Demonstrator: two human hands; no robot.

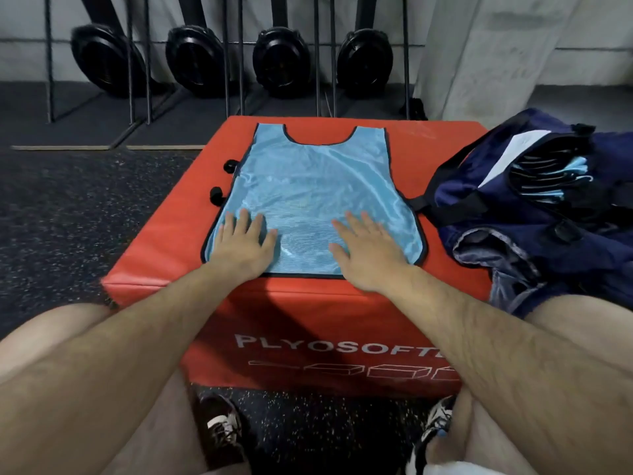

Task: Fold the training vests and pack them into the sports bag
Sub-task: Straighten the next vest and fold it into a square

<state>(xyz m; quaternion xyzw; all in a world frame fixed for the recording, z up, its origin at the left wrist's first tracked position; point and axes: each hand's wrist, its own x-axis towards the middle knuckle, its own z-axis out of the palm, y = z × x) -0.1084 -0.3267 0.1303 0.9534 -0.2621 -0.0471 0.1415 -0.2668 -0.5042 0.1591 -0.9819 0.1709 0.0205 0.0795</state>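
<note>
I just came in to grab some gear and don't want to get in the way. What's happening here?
A person is seated at a red foam box with a light blue training vest spread flat on top, not yet folded. The left hand and the right hand both lie flat on its lower part, fingers straight. To the right, an open navy sports bag already holds what look like folded blue vests.
</note>
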